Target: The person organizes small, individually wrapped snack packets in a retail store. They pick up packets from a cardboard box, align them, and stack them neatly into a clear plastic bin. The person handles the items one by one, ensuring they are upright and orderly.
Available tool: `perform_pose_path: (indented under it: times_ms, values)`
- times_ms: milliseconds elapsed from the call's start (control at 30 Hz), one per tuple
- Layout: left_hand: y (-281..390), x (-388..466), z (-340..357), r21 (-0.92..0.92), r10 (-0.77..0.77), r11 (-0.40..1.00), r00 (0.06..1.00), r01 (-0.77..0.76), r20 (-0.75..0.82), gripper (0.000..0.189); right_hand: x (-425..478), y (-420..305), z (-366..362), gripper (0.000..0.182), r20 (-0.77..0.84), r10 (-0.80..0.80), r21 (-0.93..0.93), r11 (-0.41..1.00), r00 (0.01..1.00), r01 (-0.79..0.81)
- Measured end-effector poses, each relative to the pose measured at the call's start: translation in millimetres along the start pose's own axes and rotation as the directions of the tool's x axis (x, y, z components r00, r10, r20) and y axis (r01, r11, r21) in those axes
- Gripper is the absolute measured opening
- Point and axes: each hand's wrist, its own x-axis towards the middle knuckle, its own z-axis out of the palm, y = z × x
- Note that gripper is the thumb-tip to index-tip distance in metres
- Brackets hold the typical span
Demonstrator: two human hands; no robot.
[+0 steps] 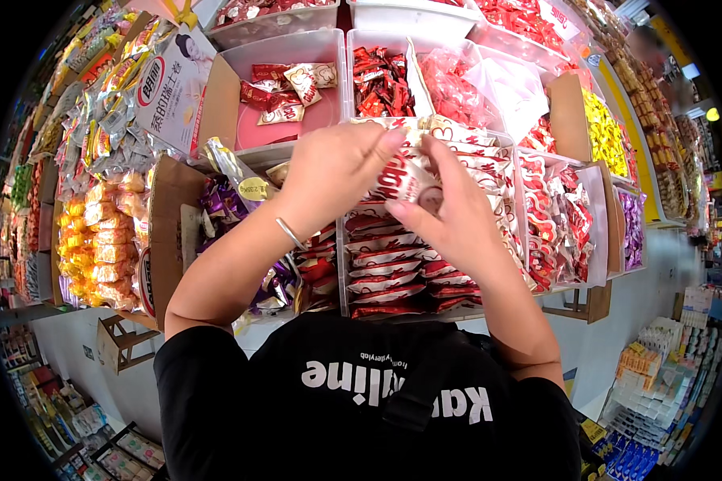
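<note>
A white snack packet (410,180) with red lettering is tilted between my two hands, above a clear plastic bin (340,264) filled with rows of similar red-and-white packets (385,264). My right hand (457,210) grips its right side, with the thumb at the lower edge and the fingers near the top. My left hand (343,168) is curled at its upper left, the thumb against the packet's top. The undersides of the left fingers are hidden. More white packets (466,135) stand in the bin's far rows.
Beyond lies a bin (283,45) holding a few loose packets, beside red-wrapped sweets (382,78). Purple-wrapped sweets (222,201) and a cardboard box edge (171,216) are to the left. More packets (541,222) fill the right-hand bin. Wooden stools (129,343) stand below the display.
</note>
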Motion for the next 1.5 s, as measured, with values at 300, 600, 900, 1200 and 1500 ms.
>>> perform_pose_path:
  times_ms: [300, 600, 900, 1200, 1500]
  values:
    - [-76.3, 71.0, -6.0, -0.356, -0.26, 0.836, 0.872, 0.418, 0.414, 0.04, -0.7, 36.0, 9.6, 0.028, 0.258, 0.411, 0.49, 0.725, 0.874, -0.485]
    - [-312.4, 53.2, 39.4, 0.726, -0.665, 0.684, 0.468, 0.07, 0.582, 0.034, -11.1, 30.7, -0.1, 0.033, 0.242, 0.333, 0.641, 0.651, 0.912, -0.407]
    - [-291.5, 52.9, 46.9, 0.509, -0.446, 0.86, 0.532, 0.032, 0.72, 0.036, -14.0, 32.7, 3.2, 0.031, 0.235, 0.325, 0.714, 0.582, 0.916, -0.39]
    - [-105.5, 72.1, -24.7, -0.416, -0.356, 0.868, 0.924, 0.27, -0.143, 0.027, -22.1, 34.0, 1.1, 0.042, 0.153, 0.276, 0.891, 0.377, 0.949, -0.254]
    - [13.4, -5.0, 18.3, -0.96, -0.274, 0.276, 0.961, 0.049, -0.03, 0.021, -31.2, 4.2, 4.5, 0.029, 0.021, -0.16, 0.561, 0.819, 0.987, 0.121]
